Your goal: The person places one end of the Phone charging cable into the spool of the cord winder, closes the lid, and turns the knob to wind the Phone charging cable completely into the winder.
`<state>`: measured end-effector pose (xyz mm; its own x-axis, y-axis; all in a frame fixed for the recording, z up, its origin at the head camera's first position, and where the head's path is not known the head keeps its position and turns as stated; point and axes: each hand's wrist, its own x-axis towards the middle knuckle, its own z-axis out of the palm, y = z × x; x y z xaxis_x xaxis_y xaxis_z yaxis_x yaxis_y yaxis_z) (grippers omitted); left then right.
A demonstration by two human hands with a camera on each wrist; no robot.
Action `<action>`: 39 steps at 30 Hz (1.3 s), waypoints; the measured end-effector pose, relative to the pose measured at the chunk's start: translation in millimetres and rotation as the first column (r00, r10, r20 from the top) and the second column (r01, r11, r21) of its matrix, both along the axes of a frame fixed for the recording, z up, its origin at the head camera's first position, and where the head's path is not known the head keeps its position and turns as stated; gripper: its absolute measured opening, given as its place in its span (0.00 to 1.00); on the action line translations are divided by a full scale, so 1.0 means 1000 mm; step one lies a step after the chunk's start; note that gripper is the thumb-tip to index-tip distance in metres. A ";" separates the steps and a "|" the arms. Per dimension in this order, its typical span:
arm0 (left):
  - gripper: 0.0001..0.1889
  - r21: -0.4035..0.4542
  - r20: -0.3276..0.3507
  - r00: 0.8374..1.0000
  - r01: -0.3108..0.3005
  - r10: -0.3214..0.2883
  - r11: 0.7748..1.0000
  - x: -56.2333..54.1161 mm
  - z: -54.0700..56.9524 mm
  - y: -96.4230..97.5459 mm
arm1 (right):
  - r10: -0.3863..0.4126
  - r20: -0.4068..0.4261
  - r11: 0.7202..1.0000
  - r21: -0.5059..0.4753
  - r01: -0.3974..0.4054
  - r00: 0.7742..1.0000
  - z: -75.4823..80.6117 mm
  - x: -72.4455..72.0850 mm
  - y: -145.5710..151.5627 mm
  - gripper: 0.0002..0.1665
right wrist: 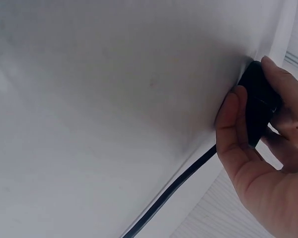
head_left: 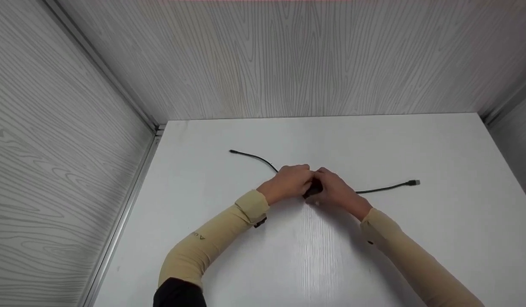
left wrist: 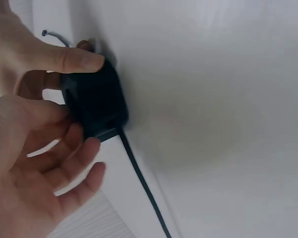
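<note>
Both hands meet at a black rounded-square case [left wrist: 94, 99] on a USB cable, close over the table. My right hand [head_left: 337, 192] grips the case, its thumb across the top face in the left wrist view and its fingers along another side in the right wrist view. My left hand [head_left: 288, 183] holds the opposite edge with thumb and index finger; its other fingers curl loosely beside it. From the case, one thin black cable [head_left: 256, 157] runs left to a small plug [head_left: 232, 151]. Another black cable [head_left: 380, 189] runs right to a USB plug [head_left: 412, 182] with a metal tip.
The white table [head_left: 195, 170] is bounded by a wood-grain panel [head_left: 288, 59] at the back and another panel [head_left: 58, 170] on the left. Beige sleeves [head_left: 216, 234] cover both forearms.
</note>
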<state>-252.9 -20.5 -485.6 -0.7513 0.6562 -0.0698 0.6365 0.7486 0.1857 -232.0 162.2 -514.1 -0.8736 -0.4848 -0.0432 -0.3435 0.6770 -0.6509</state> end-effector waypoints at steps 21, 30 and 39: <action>0.06 -0.292 -0.501 0.763 0.294 -0.407 0.910 0.006 -0.011 -0.013 | -0.056 0.028 0.998 -0.003 0.056 0.998 0.001 0.000 0.003 0.47; 0.06 -0.360 -0.578 0.678 0.287 -0.454 0.888 0.001 -0.011 -0.003 | -0.062 -0.013 0.998 0.019 0.062 0.998 -0.006 -0.003 0.005 0.53; 0.31 -0.187 -0.402 0.877 0.203 -0.264 0.961 0.001 -0.016 0.001 | -0.124 0.030 0.991 0.057 0.122 0.992 -0.005 0.000 0.003 0.48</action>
<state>-251.5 -19.7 -501.9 -0.5559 0.8230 0.1166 0.7913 0.5669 -0.2291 -232.4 165.6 -519.1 -0.9242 -0.3695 -0.0968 -0.2340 0.7480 -0.6210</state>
